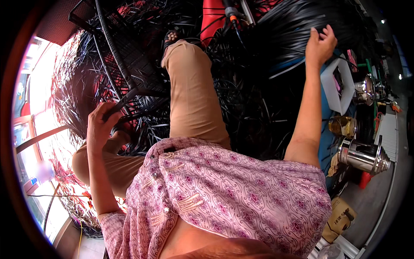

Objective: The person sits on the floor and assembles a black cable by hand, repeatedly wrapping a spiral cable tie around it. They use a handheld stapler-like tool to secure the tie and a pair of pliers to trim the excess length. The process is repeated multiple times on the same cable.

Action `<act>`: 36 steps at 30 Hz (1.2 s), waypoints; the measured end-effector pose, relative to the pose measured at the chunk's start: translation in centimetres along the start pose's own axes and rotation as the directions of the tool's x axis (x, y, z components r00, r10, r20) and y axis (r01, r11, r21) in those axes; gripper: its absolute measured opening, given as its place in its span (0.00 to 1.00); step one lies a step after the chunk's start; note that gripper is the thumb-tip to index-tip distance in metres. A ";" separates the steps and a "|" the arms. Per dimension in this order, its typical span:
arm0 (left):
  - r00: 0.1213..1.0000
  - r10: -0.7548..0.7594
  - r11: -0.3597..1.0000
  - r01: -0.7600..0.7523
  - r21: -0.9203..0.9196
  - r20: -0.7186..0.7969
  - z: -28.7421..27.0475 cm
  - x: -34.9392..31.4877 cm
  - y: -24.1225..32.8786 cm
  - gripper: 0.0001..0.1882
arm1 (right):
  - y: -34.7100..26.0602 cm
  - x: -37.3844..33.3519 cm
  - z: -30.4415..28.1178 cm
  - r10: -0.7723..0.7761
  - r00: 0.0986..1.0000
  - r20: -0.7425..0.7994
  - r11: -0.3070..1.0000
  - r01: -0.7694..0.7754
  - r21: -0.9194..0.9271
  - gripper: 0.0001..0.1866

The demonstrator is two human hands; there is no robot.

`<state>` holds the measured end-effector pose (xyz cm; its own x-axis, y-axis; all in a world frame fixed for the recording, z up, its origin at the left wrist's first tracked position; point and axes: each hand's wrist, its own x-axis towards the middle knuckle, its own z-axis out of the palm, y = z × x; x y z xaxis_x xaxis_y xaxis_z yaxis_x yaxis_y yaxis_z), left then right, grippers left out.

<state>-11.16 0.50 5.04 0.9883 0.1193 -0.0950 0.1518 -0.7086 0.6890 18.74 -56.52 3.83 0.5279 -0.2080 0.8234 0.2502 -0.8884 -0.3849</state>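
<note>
My left hand (100,125) is closed on the lower corner of a black open-weave frame (129,64), with the thumb over its dark edge. The frame looks wrapped in flat black strips and leans up beside my left leg. At the upper right, my right hand (321,46) is raised with bent fingers apart. No object shows between them. Just beyond and beside it lies a thick bundle of long, shiny black strips (297,28).
Tangled black strips (77,95) heap at the left and around my legs. Something red (212,19) stands ahead, near a tool with an orange ring (233,18). At right are a white hexagonal container (340,82), shiny metal machine parts (364,154) and a brown package (338,220).
</note>
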 end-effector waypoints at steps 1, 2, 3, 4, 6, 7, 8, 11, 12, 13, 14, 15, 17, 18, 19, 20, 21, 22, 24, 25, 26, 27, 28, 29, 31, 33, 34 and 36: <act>1.000 0.012 0.999 -0.012 0.033 -0.007 0.1 0.4 0.1 0.12 | 1.6 1.0 -2.7 0.067 0.998 0.003 0.993 -0.067 -0.098 0.28; 1.000 0.008 0.997 -0.007 0.081 -0.022 0.3 0.9 0.0 0.11 | 3.9 1.5 -3.8 0.146 0.989 0.008 0.974 -0.143 -0.177 0.28; 0.999 0.017 0.993 -0.013 0.115 -0.042 0.4 1.5 0.1 0.11 | 6.7 2.3 -5.5 0.153 0.988 0.006 0.946 -0.145 -0.288 0.28; 0.993 0.095 0.981 -0.081 0.174 -0.076 0.5 1.6 -0.4 0.11 | 9.7 2.3 -6.1 0.165 0.986 0.011 0.914 -0.149 -0.377 0.28; 0.958 0.239 0.940 -0.189 0.284 -0.157 1.1 1.5 -2.4 0.12 | 13.2 2.7 -7.6 0.334 0.900 0.281 0.803 -0.115 -0.585 0.33; 0.963 0.221 0.936 -0.164 0.310 -0.157 0.9 1.4 -2.7 0.13 | 13.6 2.3 -7.5 0.539 0.790 0.293 0.719 -0.250 -0.648 0.37; 0.922 0.366 0.871 -0.291 0.395 -0.129 0.5 1.4 -4.2 0.12 | 15.3 2.6 -7.3 0.648 0.637 0.418 0.686 -0.250 -0.683 0.38; 0.920 0.367 0.865 -0.282 0.414 -0.140 -0.1 2.1 -4.3 0.14 | 19.3 1.6 -7.8 0.687 0.508 0.520 0.666 -0.153 -0.730 0.34; 0.921 0.367 0.862 -0.282 0.422 -0.133 -0.1 2.3 -4.5 0.14 | 19.9 1.2 -7.6 0.688 0.509 0.517 0.656 -0.134 -0.742 0.32; 0.920 0.365 0.867 -0.283 0.409 -0.139 0.1 2.5 -4.9 0.16 | 20.4 0.8 -7.6 0.689 0.516 0.509 0.648 -0.123 -0.752 0.31; 0.914 0.378 0.861 -0.290 0.419 -0.145 0.1 2.7 -4.5 0.16 | 20.8 0.3 -7.7 0.685 0.538 0.491 0.640 -0.123 -0.759 0.29; 0.913 0.381 0.863 -0.295 0.410 -0.145 0.3 2.9 -4.4 0.16 | 21.3 0.1 -7.9 0.680 0.562 0.470 0.632 -0.126 -0.765 0.28; 0.917 0.372 0.868 -0.289 0.403 -0.144 0.0 2.8 -4.2 0.17 | 21.5 -0.3 -7.5 0.632 0.645 0.430 0.641 -0.124 -0.757 0.25; 0.919 0.371 0.870 -0.294 0.395 -0.134 0.2 3.3 -4.2 0.17 | 21.9 -0.3 -8.2 0.593 0.710 0.381 0.640 -0.129 -0.757 0.24; 0.925 0.357 0.875 -0.282 0.394 -0.131 0.1 2.9 -4.3 0.17 | 21.5 -0.1 -8.3 0.517 0.791 0.328 0.665 -0.130 -0.735 0.23; 0.912 0.379 0.877 -0.299 0.375 -0.160 -0.1 2.8 -4.3 0.18 | 21.2 0.6 -8.4 0.419 0.873 0.249 0.699 -0.135 -0.702 0.21; 0.899 0.396 0.879 -0.313 0.359 -0.186 -0.3 2.6 -4.3 0.18 | 20.5 1.2 -8.7 0.308 0.938 0.158 0.757 -0.141 -0.638 0.20; 0.884 0.417 0.878 -0.332 0.346 -0.210 -0.4 2.5 -4.2 0.19 | 18.9 2.3 -9.1 0.210 0.977 0.041 0.848 -0.161 -0.504 0.19; 0.841 0.448 0.877 -0.346 0.333 -0.305 -0.8 1.8 -1.7 0.23 | 10.0 3.3 -10.2 0.216 0.965 -0.149 0.973 -0.225 -0.045 0.19; 0.795 0.487 0.868 -0.398 0.296 -0.361 -0.6 2.1 -0.5 0.23 | 6.6 3.6 -11.3 0.288 0.955 -0.067 0.940 -0.268 0.213 0.17; 0.750 0.512 0.859 -0.436 0.268 -0.419 -0.3 2.1 0.5 0.24 | -0.4 2.6 -12.3 0.357 0.930 0.091 0.822 -0.358 0.443 0.16; 0.757 0.500 0.862 -0.484 0.154 -0.420 0.1 2.4 2.2 0.24 | -7.2 1.7 -13.8 0.417 0.877 0.237 0.643 -0.469 0.605 0.14; 0.755 0.487 0.842 -0.539 0.008 -0.440 0.6 2.6 4.4 0.24 | -10.4 0.1 -13.4 0.303 0.894 0.329 0.511 -0.444 0.736 0.15; 0.753 0.462 0.797 -0.584 -0.153 -0.468 1.4 3.0 6.0 0.25 | -13.5 -1.6 -12.3 0.178 0.887 0.426 0.324 -0.462 0.826 0.15; 0.801 0.395 0.675 -0.585 -0.450 -0.449 3.4 3.6 8.3 0.30 | -19.8 -5.9 -9.6 -0.091 0.790 0.606 -0.075 -0.613 0.787 0.19; 0.832 0.367 0.492 -0.553 -0.673 -0.416 5.5 4.0 9.4 0.34 | -28.2 -10.6 -8.0 -0.214 0.719 0.661 -0.196 -0.695 0.692 0.15; 0.845 0.372 0.422 -0.522 -0.741 -0.384 6.2 3.8 9.8 0.36 | -30.3 -13.1 -6.7 -0.252 0.668 0.701 -0.181 -0.744 0.644 0.17; 0.917 0.345 0.251 -0.296 -0.921 -0.200 6.4 2.9 9.2 0.33 | -34.0 -16.6 -6.5 -0.303 0.601 0.740 -0.222 -0.800 0.558 0.25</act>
<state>-6.78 -10.12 6.46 0.9555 0.0042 0.2949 -0.2683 0.4273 0.8634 -3.79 -25.50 5.93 0.8415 0.4474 0.3030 -0.0245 0.5917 -0.8058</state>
